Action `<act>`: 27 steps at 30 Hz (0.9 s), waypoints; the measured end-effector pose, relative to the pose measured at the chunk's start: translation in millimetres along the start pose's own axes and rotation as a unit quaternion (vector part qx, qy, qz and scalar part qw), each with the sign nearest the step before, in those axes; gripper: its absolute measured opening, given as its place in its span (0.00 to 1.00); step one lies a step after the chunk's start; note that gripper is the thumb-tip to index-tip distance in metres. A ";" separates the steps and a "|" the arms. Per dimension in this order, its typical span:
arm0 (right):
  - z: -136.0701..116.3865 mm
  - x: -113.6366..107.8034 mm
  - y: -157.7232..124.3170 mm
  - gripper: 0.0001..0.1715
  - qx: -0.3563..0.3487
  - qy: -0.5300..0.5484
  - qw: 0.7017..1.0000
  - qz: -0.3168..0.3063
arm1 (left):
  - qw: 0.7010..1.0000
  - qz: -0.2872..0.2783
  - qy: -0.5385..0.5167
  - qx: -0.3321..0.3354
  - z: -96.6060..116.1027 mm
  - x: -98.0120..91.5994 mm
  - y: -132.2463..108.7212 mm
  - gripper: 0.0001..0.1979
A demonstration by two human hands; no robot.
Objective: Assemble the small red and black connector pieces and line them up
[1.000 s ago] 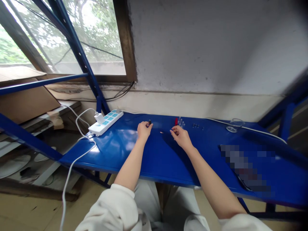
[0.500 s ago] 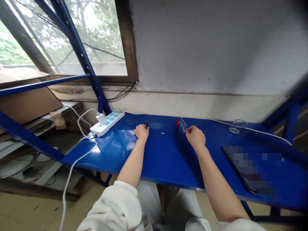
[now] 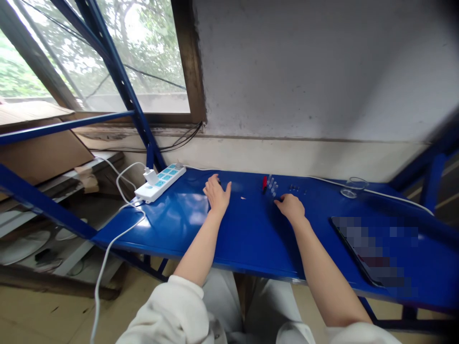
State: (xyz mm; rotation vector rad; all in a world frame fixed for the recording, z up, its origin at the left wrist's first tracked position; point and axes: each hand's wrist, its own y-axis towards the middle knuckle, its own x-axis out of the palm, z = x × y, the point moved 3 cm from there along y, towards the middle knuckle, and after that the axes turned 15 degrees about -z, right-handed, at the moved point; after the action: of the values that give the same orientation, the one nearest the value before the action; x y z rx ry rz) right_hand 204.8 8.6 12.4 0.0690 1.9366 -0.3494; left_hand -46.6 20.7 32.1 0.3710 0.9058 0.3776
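Observation:
My left hand point(image 3: 218, 193) lies flat on the blue table point(image 3: 186, 224) with its fingers stretched out and nothing visible in it. A small black piece seen earlier at its fingertips is hidden now. My right hand point(image 3: 292, 206) rests on the table with its fingers curled in; whatever they hold is hidden. Just beyond it stand a row of small clear tubes point(image 3: 273, 187), a red piece point(image 3: 264, 182) and several tiny black parts point(image 3: 294, 188). A tiny speck point(image 3: 243, 198) lies between my hands.
A white power strip point(image 3: 159, 182) with a plugged charger and white cable sits at the table's left rear. A glass dish point(image 3: 353, 186) stands far right, a dark flat device point(image 3: 376, 243) near right. Blue rack struts point(image 3: 118, 71) cross the window.
My left hand has opened from a closed grip and spread flat, covering the small black piece. My right hand has drawn back a little from the tiny black parts.

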 end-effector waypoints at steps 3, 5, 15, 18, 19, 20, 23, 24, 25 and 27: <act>0.6 3.5 4.2 0.21 -0.008 0.004 1.000 0.015 | 0.985 -0.044 -0.026 0.166 31.4 10.5 -14.0 0.20; -0.4 5.6 5.8 0.20 -0.009 0.002 1.000 0.024 | 0.955 -0.119 -0.005 0.273 50.8 23.5 -24.8 0.18; -7.9 8.5 8.2 0.17 -0.008 0.011 0.998 0.057 | 0.914 -0.245 0.139 0.292 73.7 69.2 -29.6 0.25; -7.3 8.7 11.1 0.17 -0.008 0.023 0.998 0.059 | 0.922 -0.243 0.142 0.265 74.3 76.4 -25.1 0.23; -7.2 8.7 11.8 0.17 -0.009 0.026 0.998 0.060 | 0.926 -0.237 0.141 0.258 74.4 77.6 -24.0 0.21; -7.3 8.7 12.5 0.16 -0.011 0.029 0.998 0.061 | 0.930 -0.230 0.138 0.253 74.6 78.2 -23.1 0.20; -7.7 9.0 14.2 0.16 -0.014 0.036 0.997 0.065 | 0.940 -0.205 0.115 0.248 73.7 76.6 -20.8 0.13; -7.8 9.2 14.7 0.15 -0.015 0.038 0.997 0.067 | 0.944 -0.197 0.101 0.244 72.5 75.1 -20.0 0.11; -7.7 9.5 15.4 0.15 -0.016 0.040 0.997 0.069 | 0.950 -0.187 0.082 0.237 70.6 73.1 -19.0 0.10; -7.1 10.5 16.9 0.15 -0.017 0.047 0.996 0.072 | 0.963 -0.161 0.032 0.215 65.3 68.2 -16.8 0.08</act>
State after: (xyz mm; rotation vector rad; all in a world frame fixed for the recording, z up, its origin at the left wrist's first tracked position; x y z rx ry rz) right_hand 197.9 25.5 1.7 0.2040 2.0177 -0.2202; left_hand 47.4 28.0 14.4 0.6005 1.0934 -0.1139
